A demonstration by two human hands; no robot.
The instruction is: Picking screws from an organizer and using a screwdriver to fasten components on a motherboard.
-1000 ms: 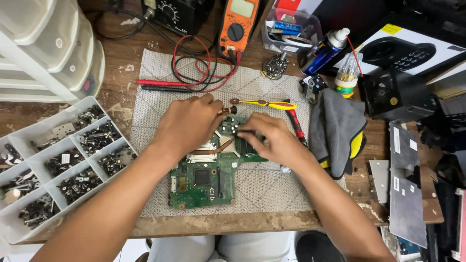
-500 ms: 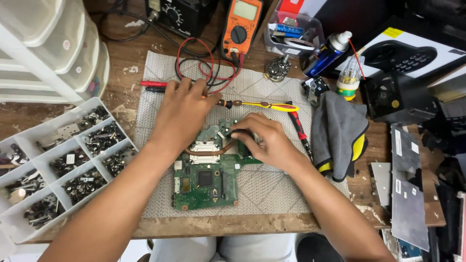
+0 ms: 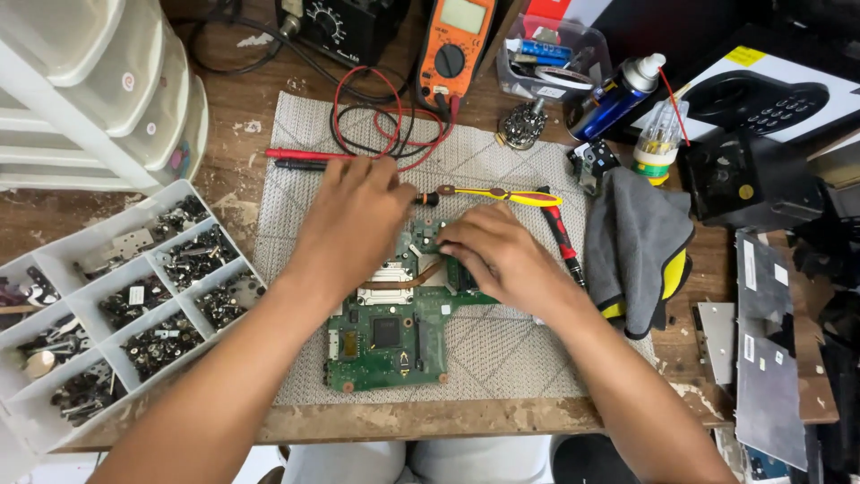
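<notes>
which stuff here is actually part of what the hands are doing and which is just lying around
In use:
green circuit board, under both hands
left hand
right hand
grey mat beneath the board

Lying about:
yellow screwdriver
orange multimeter
parts tray
grey cloth
spray can

Worn wooden bench [image 3: 233, 193] under even light; grey mat [image 3: 520, 350] at centre, white drawer unit [image 3: 81, 99] at upper left.
</notes>
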